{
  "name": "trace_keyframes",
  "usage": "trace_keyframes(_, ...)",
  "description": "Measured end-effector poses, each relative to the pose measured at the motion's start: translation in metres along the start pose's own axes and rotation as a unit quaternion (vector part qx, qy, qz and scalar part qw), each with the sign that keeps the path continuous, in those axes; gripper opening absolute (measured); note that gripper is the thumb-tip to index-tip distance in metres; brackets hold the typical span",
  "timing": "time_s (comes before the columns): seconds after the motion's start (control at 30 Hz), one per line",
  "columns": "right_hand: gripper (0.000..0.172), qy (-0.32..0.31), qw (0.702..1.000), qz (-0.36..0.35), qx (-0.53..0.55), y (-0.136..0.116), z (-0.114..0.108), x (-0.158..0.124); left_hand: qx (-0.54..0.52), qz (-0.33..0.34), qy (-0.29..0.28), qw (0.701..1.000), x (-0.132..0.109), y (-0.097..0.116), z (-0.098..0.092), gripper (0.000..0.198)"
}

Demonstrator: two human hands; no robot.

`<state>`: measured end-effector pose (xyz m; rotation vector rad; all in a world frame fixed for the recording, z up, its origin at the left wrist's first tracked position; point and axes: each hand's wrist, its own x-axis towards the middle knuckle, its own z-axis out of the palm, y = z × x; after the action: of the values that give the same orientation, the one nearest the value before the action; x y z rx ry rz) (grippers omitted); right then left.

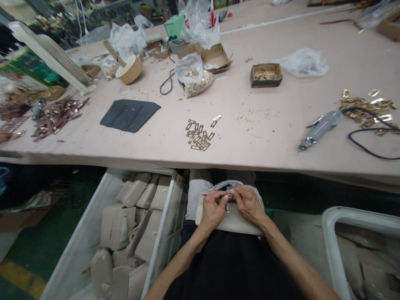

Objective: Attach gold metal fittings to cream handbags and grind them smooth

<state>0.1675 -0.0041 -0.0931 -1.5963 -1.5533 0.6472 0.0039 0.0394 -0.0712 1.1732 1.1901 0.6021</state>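
Note:
A light beige handbag (240,223) with a pale handle lies on my lap, below the table's front edge. My left hand (214,207) rests on its upper left part, thumb and fingers pinched together at a small metal piece (230,195). From the right, my right hand (248,203) pinches at the same small piece, its fingertips nearly touching those of the left. The fingers partly cover the piece, so its shape is unclear. Just under the fingertips a gold-coloured fitting (228,207) shows on the bag.
Metal frames (200,136), a dark pad (129,115), a small box (266,76) and an electric screwdriver (321,130) lie on the table (250,154). Bins of beige bags (162,233) (329,233) flank me. A person's hand (4,136) shows far left.

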Motion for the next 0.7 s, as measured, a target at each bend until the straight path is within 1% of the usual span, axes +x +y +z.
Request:
trace_keyframes(0.1,0.036,-0.004,0.999,0.027,0.036,-0.002,-0.005,0.007,0.015,0.026,-0.010,1.000,-0.002,0.005,0.004,0.026)
trace_keyframes(0.17,0.037,-0.011,0.998,0.048,0.048,-0.002,-0.005,0.009,0.005,0.017,-0.033,0.999,0.002,0.001,0.008,0.028)
trace_keyframes(0.27,0.038,-0.015,0.996,0.073,0.054,0.001,-0.002,0.008,-0.017,-0.019,-0.057,0.998,0.013,-0.010,0.013,0.033)
trace_keyframes(0.37,0.037,-0.007,0.993,0.095,0.063,0.002,0.000,0.004,-0.034,-0.047,-0.053,0.997,0.022,-0.018,0.015,0.035)
trace_keyframes(0.47,0.031,-0.004,0.990,0.113,0.086,0.004,0.000,0.001,-0.044,-0.058,-0.047,0.996,0.025,-0.020,0.015,0.039)
trace_keyframes(0.6,0.023,-0.007,0.991,0.100,0.085,0.008,0.000,-0.002,-0.048,-0.060,-0.043,0.996,0.023,-0.020,0.016,0.044)
trace_keyframes(0.7,0.020,-0.006,0.991,0.100,0.084,0.009,0.002,-0.001,-0.051,-0.053,-0.037,0.997,0.023,-0.023,0.016,0.042)
